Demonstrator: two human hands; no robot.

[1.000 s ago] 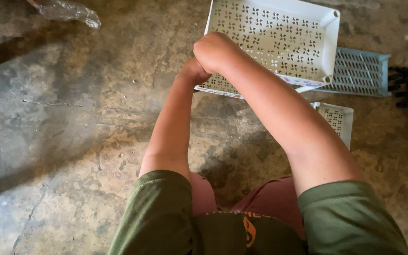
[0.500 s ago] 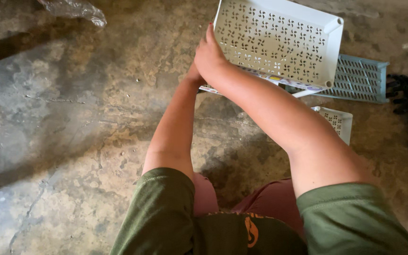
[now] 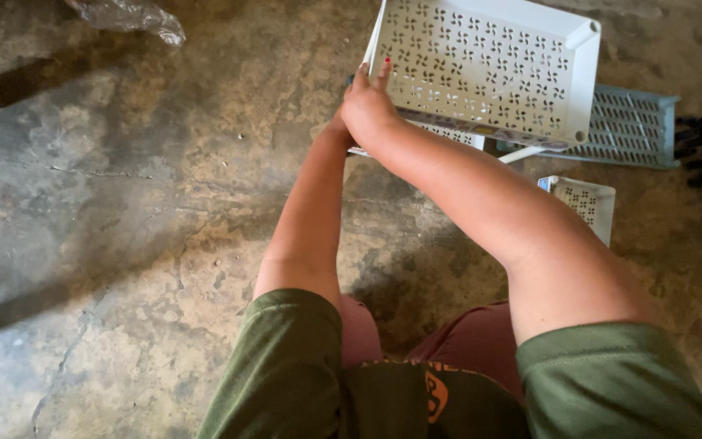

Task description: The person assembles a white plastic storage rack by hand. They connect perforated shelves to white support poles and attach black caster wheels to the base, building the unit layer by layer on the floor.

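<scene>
A white perforated plastic tray (image 3: 489, 65) is held tilted above the concrete floor, its underside facing me. My right hand (image 3: 367, 102) lies on the tray's left edge with its fingers stretched up along the panel, and its forearm crosses in front of me. My left forearm runs up beneath it. My left hand (image 3: 337, 128) is almost wholly hidden behind my right wrist at the tray's lower left corner, so its grip cannot be made out.
A second white perforated piece (image 3: 458, 138) lies under the tray, with a thin white bar (image 3: 522, 153) beside it. A blue-grey slatted panel (image 3: 631, 126) and a small white perforated piece (image 3: 587, 203) lie to the right. A crumpled clear plastic bag (image 3: 127, 16) sits at the top left.
The tray has tipped up and shifted slightly right. My right hand went from a bent wrist over the tray's corner to fingers laid flat along its left edge.
</scene>
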